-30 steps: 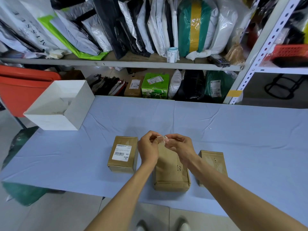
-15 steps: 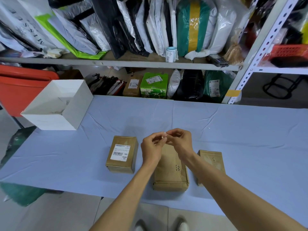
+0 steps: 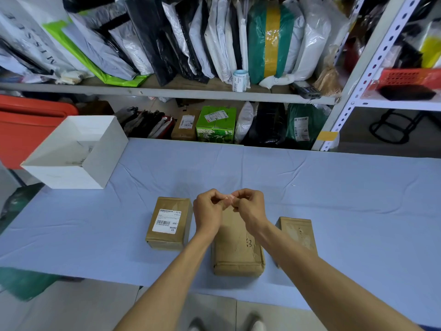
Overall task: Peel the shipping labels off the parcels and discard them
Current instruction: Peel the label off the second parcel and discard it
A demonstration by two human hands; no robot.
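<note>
The left hand (image 3: 208, 209) and right hand (image 3: 250, 209) both pinch the peeled label (image 3: 228, 199) between curled fingertips. Over the last second they have kneaded it from a loose white flap into a tighter wad above the bare middle parcel (image 3: 236, 249). It looks ready for the white box (image 3: 112, 158) at ten o'clock, while the left parcel (image 3: 170, 223) at eight o'clock still wears its own.
</note>
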